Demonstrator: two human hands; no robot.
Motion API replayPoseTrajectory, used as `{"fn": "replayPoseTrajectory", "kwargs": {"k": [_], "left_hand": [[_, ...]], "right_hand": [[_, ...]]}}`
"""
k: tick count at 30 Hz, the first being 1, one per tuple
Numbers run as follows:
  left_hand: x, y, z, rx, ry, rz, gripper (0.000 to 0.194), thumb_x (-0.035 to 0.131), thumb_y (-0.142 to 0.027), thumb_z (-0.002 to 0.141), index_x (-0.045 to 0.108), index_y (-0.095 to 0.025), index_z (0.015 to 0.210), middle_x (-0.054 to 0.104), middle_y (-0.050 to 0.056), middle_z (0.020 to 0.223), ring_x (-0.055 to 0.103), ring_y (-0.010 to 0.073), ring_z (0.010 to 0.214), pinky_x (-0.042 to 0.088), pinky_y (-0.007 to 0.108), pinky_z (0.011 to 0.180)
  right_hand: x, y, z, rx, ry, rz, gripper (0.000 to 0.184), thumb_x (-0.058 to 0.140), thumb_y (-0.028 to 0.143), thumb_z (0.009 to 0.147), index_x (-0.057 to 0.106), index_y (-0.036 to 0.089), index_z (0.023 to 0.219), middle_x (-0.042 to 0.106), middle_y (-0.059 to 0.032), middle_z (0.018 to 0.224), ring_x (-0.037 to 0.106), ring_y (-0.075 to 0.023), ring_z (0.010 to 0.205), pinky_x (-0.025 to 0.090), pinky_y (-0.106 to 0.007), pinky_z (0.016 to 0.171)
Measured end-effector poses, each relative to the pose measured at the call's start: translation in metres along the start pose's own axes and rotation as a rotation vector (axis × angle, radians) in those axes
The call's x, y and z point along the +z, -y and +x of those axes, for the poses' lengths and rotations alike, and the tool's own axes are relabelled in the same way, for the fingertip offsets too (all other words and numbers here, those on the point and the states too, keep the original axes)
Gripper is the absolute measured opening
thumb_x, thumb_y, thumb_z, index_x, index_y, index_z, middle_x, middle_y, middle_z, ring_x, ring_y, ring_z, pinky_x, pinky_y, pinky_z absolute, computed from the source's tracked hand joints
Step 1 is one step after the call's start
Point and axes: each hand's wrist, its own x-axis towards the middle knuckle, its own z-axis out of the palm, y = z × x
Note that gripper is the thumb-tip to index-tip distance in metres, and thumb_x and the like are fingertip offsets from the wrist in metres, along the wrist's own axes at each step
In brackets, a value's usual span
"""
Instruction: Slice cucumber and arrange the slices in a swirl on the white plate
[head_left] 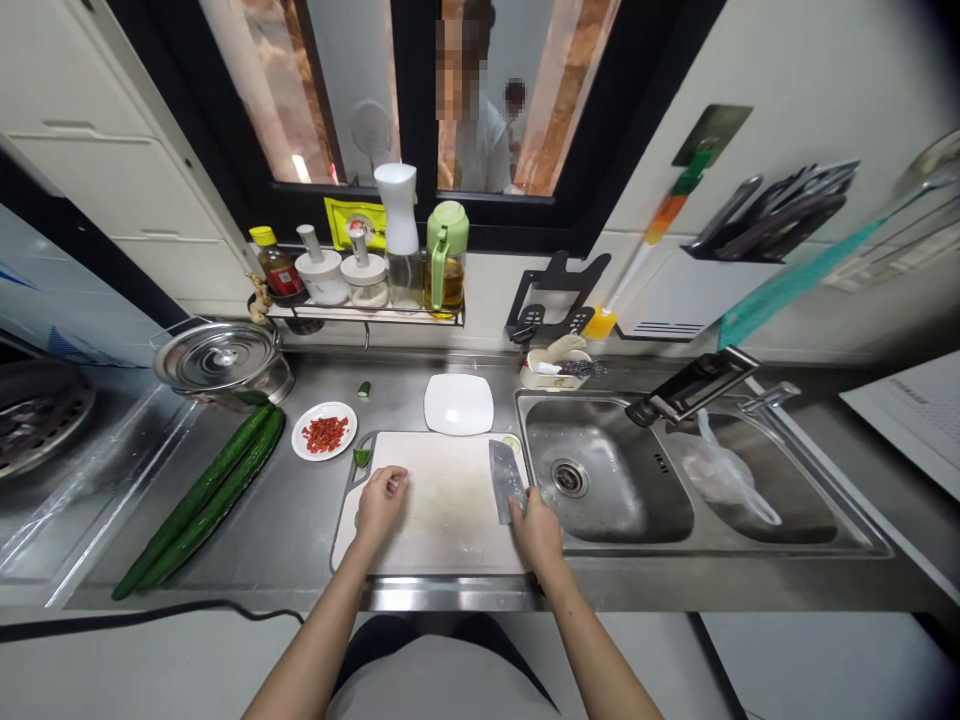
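My right hand [538,528] grips the handle of a cleaver [504,482], whose broad blade lies over the right side of a white cutting board [442,552]. Over the board's left side, my left hand [381,505] is closed with its fingertips together; what they hold, if anything, is hidden. A cucumber end [362,457] rests at the board's upper left corner, and a pale slice [511,443] shows beyond the blade. Behind the board sits a white square plate [459,404]. Chopped red pepper [325,434] fills a small white plate [306,450] to the left.
Two long cucumbers [202,500] lie on the steel counter at left, before a lidded pot [225,360]. At right is a double sink [600,470] with a faucet [694,385]. A seasoning shelf [367,312] hangs below the window. A person [480,140] shows in the window glass.
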Motion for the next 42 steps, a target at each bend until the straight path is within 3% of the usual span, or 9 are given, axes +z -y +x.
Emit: {"fn": "replayPoseTrajectory", "kwargs": {"k": [3, 8, 12, 17, 22, 25, 32, 37, 42], "left_hand": [[0.014, -0.005, 0.014, -0.069, -0.038, -0.041, 0.023, 0.054, -0.032, 0.076, 0.066, -0.019, 0.092, 0.065, 0.003, 0.084, 0.058, 0.0132, 0.067, 0.048, 0.028, 0.071], [0.035, -0.021, 0.046, -0.156, -0.076, -0.118, 0.027, 0.054, -0.032, 0.078, 0.064, -0.018, 0.099, 0.067, 0.003, 0.083, 0.059, 0.0125, 0.069, 0.047, 0.025, 0.071], [0.043, -0.029, 0.078, -0.208, -0.055, -0.025, 0.031, 0.057, -0.032, 0.078, 0.063, -0.018, 0.105, 0.068, 0.005, 0.089, 0.063, 0.0152, 0.078, 0.046, 0.025, 0.073], [0.051, -0.040, 0.125, -0.266, 0.071, 0.209, 0.042, 0.053, -0.031, 0.082, 0.057, -0.016, 0.121, 0.069, 0.009, 0.101, 0.063, 0.0199, 0.096, 0.044, 0.026, 0.080], [0.062, -0.046, 0.153, -0.288, 0.128, 0.286, 0.041, 0.053, -0.023, 0.080, 0.060, -0.015, 0.120, 0.066, 0.015, 0.115, 0.060, 0.0254, 0.107, 0.043, 0.030, 0.087], [0.067, -0.043, 0.158, -0.312, 0.159, 0.312, 0.038, 0.055, -0.022, 0.078, 0.063, -0.018, 0.115, 0.067, 0.015, 0.113, 0.062, 0.0277, 0.105, 0.044, 0.033, 0.084], [0.072, -0.039, 0.166, -0.327, 0.172, 0.317, 0.030, 0.057, -0.016, 0.073, 0.066, -0.022, 0.101, 0.070, 0.010, 0.104, 0.063, 0.0242, 0.100, 0.044, 0.030, 0.081], [0.064, -0.040, 0.162, -0.327, 0.169, 0.293, 0.026, 0.056, -0.013, 0.071, 0.065, -0.020, 0.095, 0.071, 0.008, 0.096, 0.064, 0.0215, 0.092, 0.043, 0.028, 0.075], [0.039, -0.038, 0.131, -0.299, 0.168, 0.251, 0.026, 0.054, -0.018, 0.074, 0.063, -0.019, 0.098, 0.070, 0.002, 0.087, 0.062, 0.0157, 0.078, 0.040, 0.024, 0.067]], "right_hand": [[-0.001, 0.002, -0.002, 0.011, -0.032, -0.054, 0.035, 0.034, 0.042, 0.097, 0.048, 0.014, 0.112, 0.063, -0.0164, 0.108, 0.064, -0.0247, 0.093, 0.042, -0.031, 0.072], [0.001, 0.001, -0.004, -0.002, -0.040, -0.100, 0.034, 0.037, 0.043, 0.095, 0.050, 0.014, 0.108, 0.062, -0.0150, 0.103, 0.061, -0.0269, 0.099, 0.042, -0.032, 0.073], [-0.010, 0.002, 0.004, -0.007, -0.088, -0.076, 0.040, 0.038, 0.048, 0.093, 0.051, 0.015, 0.111, 0.059, -0.0151, 0.109, 0.059, -0.0269, 0.097, 0.042, -0.032, 0.071], [-0.050, 0.024, 0.061, -0.160, -0.275, 0.034, 0.038, 0.036, 0.041, 0.095, 0.052, 0.017, 0.120, 0.058, -0.0130, 0.118, 0.051, -0.0243, 0.110, 0.039, -0.030, 0.083], [-0.064, 0.065, 0.139, -0.163, -0.106, 0.078, 0.037, 0.041, 0.032, 0.092, 0.055, 0.017, 0.122, 0.063, -0.0130, 0.117, 0.052, -0.0263, 0.112, 0.038, -0.033, 0.088], [-0.053, 0.081, 0.169, -0.097, 0.022, 0.119, 0.036, 0.043, 0.029, 0.090, 0.057, 0.017, 0.120, 0.065, -0.0137, 0.115, 0.055, -0.0264, 0.112, 0.038, -0.035, 0.091], [-0.034, 0.090, 0.196, -0.003, 0.065, 0.176, 0.032, 0.048, 0.024, 0.083, 0.061, 0.017, 0.112, 0.066, -0.0144, 0.112, 0.060, -0.0272, 0.107, 0.042, -0.038, 0.088], [-0.039, 0.088, 0.197, -0.047, 0.045, 0.228, 0.026, 0.051, 0.020, 0.079, 0.062, 0.018, 0.102, 0.068, -0.0108, 0.103, 0.061, -0.0243, 0.098, 0.042, -0.034, 0.082], [-0.039, 0.080, 0.173, -0.132, 0.032, 0.294, 0.021, 0.049, 0.021, 0.078, 0.058, 0.018, 0.097, 0.066, -0.0050, 0.087, 0.059, -0.0172, 0.080, 0.039, -0.025, 0.067]]}}
